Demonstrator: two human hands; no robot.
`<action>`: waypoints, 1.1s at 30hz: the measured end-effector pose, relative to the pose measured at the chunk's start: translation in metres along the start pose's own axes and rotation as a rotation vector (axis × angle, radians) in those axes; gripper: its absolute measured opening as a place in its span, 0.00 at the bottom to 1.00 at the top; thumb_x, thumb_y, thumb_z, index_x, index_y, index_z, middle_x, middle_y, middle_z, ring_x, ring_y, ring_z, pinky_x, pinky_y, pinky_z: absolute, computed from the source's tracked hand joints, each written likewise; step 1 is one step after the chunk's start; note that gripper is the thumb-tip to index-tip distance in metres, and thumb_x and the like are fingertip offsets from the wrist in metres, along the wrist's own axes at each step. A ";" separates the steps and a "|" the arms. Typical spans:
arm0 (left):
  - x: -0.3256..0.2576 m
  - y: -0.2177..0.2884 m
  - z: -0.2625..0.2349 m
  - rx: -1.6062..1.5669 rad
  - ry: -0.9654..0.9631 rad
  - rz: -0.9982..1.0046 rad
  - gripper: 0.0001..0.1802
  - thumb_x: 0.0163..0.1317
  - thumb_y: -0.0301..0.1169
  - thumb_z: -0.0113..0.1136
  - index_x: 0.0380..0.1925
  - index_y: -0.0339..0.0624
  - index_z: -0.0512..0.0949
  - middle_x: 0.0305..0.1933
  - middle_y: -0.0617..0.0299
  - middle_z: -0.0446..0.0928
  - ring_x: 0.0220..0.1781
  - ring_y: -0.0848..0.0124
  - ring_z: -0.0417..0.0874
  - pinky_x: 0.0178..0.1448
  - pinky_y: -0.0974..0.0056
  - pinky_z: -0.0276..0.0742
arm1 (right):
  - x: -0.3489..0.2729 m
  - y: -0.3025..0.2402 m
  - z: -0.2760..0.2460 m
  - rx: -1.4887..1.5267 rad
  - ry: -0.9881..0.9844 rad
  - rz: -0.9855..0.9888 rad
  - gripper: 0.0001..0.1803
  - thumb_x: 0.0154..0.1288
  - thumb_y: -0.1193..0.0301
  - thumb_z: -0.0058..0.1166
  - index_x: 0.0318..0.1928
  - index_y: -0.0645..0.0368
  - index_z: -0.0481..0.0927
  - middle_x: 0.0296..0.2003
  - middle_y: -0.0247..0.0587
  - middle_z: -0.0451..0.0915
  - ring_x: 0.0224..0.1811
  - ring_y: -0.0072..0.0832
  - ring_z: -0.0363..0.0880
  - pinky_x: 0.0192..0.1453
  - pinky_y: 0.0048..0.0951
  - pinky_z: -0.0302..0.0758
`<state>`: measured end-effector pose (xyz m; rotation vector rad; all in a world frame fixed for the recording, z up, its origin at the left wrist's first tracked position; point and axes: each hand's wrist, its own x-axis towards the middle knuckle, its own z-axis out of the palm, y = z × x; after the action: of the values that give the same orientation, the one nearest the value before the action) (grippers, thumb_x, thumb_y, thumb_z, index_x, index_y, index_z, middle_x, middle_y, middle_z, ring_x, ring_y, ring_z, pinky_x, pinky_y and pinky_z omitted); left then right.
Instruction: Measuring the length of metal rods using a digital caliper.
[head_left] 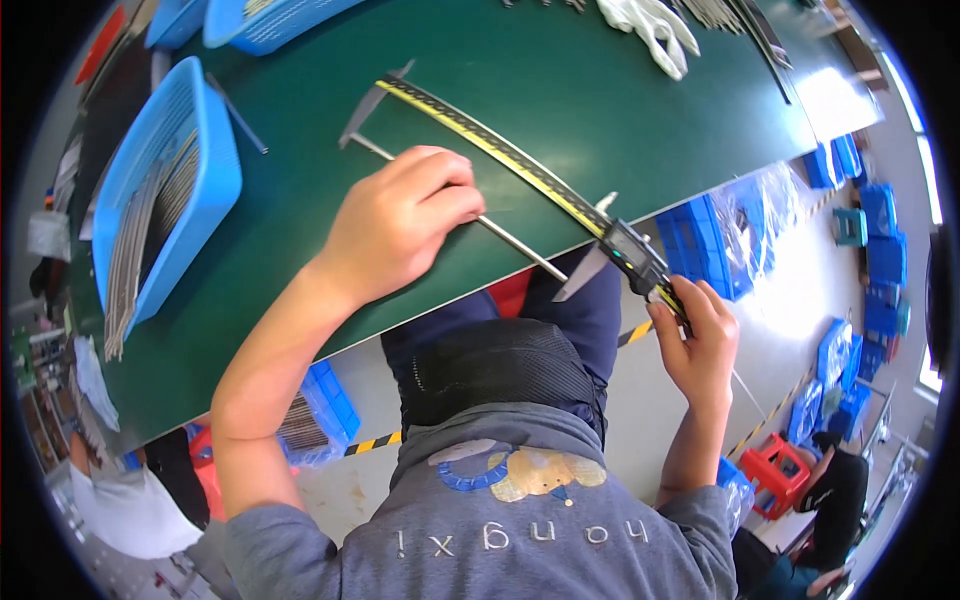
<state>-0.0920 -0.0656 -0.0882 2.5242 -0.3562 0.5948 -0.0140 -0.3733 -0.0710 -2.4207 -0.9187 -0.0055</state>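
My left hand [400, 225] lies knuckles-up on the green counter [560, 90], fingers curled down over a thin metal rod [520, 243] and pinning it against the surface; the forearm runs back toward me off the counter's near edge. The rod passes under my palm, so its middle stretch is hidden, and it shows again on either side. My right hand [695, 335] is out past the counter edge, wrist bent, fingers closed round the sliding head of a long digital caliper [520, 170], thumb up by the display. The caliper's beam with its yellow scale arcs across the counter above my left hand, its fixed jaw at the far end of the rod and its sliding jaw at the near end. To my left a blue basket [215, 160] holds a bundle of similar rods; how many I cannot make out. White gloves [655, 30] lie at the far edge, partly cut off
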 end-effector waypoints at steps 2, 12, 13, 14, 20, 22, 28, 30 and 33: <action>-0.001 -0.001 0.000 -0.002 -0.004 0.004 0.09 0.43 0.20 0.66 0.26 0.39 0.77 0.33 0.60 0.76 0.43 0.58 0.81 0.41 0.60 0.78 | 0.000 0.000 0.003 0.024 0.020 -0.013 0.13 0.53 0.71 0.66 0.38 0.62 0.78 0.22 0.39 0.74 0.18 0.30 0.75 0.21 0.27 0.69; 0.000 -0.002 0.000 0.023 0.039 0.037 0.09 0.44 0.20 0.65 0.27 0.41 0.78 0.33 0.61 0.75 0.40 0.63 0.80 0.35 0.63 0.77 | 0.000 -0.001 0.003 -0.026 0.047 0.003 0.15 0.52 0.66 0.68 0.34 0.60 0.79 0.20 0.37 0.74 0.16 0.28 0.73 0.20 0.27 0.68; 0.000 -0.002 0.000 0.032 0.041 0.048 0.09 0.44 0.20 0.66 0.27 0.41 0.78 0.33 0.61 0.75 0.40 0.62 0.80 0.35 0.63 0.77 | 0.000 0.000 0.004 -0.020 0.049 0.010 0.15 0.51 0.65 0.69 0.34 0.60 0.79 0.20 0.37 0.74 0.16 0.28 0.73 0.20 0.27 0.68; 0.000 -0.002 0.000 0.026 0.041 0.056 0.09 0.44 0.20 0.66 0.27 0.41 0.78 0.33 0.61 0.75 0.40 0.62 0.80 0.35 0.63 0.77 | -0.001 0.000 0.004 -0.014 0.052 0.018 0.15 0.51 0.64 0.69 0.33 0.59 0.79 0.20 0.36 0.74 0.16 0.28 0.73 0.20 0.27 0.68; -0.003 -0.004 -0.003 0.023 0.010 0.058 0.09 0.44 0.21 0.65 0.28 0.40 0.78 0.35 0.59 0.76 0.43 0.60 0.81 0.39 0.61 0.78 | 0.000 0.000 0.008 -0.015 0.057 0.010 0.15 0.53 0.61 0.67 0.32 0.58 0.79 0.21 0.36 0.76 0.17 0.29 0.75 0.20 0.29 0.69; -0.002 -0.001 -0.005 0.010 -0.002 0.054 0.10 0.44 0.21 0.65 0.29 0.40 0.78 0.36 0.59 0.77 0.44 0.59 0.81 0.41 0.61 0.78 | 0.000 -0.001 0.008 -0.030 0.039 0.011 0.15 0.54 0.60 0.66 0.33 0.58 0.79 0.22 0.35 0.75 0.18 0.30 0.76 0.21 0.30 0.70; 0.000 -0.002 -0.006 0.002 -0.032 0.047 0.14 0.44 0.21 0.65 0.34 0.40 0.78 0.38 0.57 0.77 0.45 0.57 0.80 0.44 0.58 0.78 | 0.002 -0.005 0.004 -0.078 -0.007 -0.005 0.20 0.51 0.58 0.66 0.40 0.57 0.79 0.23 0.36 0.73 0.20 0.34 0.77 0.23 0.33 0.71; 0.001 -0.004 -0.006 0.011 -0.034 0.039 0.13 0.45 0.21 0.64 0.34 0.40 0.78 0.38 0.58 0.77 0.45 0.57 0.80 0.47 0.57 0.78 | 0.002 -0.006 0.003 -0.080 -0.009 0.005 0.21 0.50 0.57 0.66 0.40 0.57 0.79 0.24 0.36 0.73 0.21 0.34 0.77 0.24 0.33 0.71; 0.001 -0.006 -0.010 0.039 -0.060 0.094 0.13 0.45 0.21 0.65 0.34 0.40 0.78 0.38 0.58 0.77 0.45 0.57 0.80 0.51 0.55 0.78 | 0.006 -0.011 0.002 -0.074 -0.025 0.013 0.22 0.50 0.56 0.66 0.41 0.57 0.79 0.24 0.36 0.74 0.21 0.35 0.77 0.24 0.33 0.71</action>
<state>-0.0927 -0.0558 -0.0828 2.5788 -0.4925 0.5675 -0.0165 -0.3623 -0.0665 -2.4995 -0.9291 -0.0050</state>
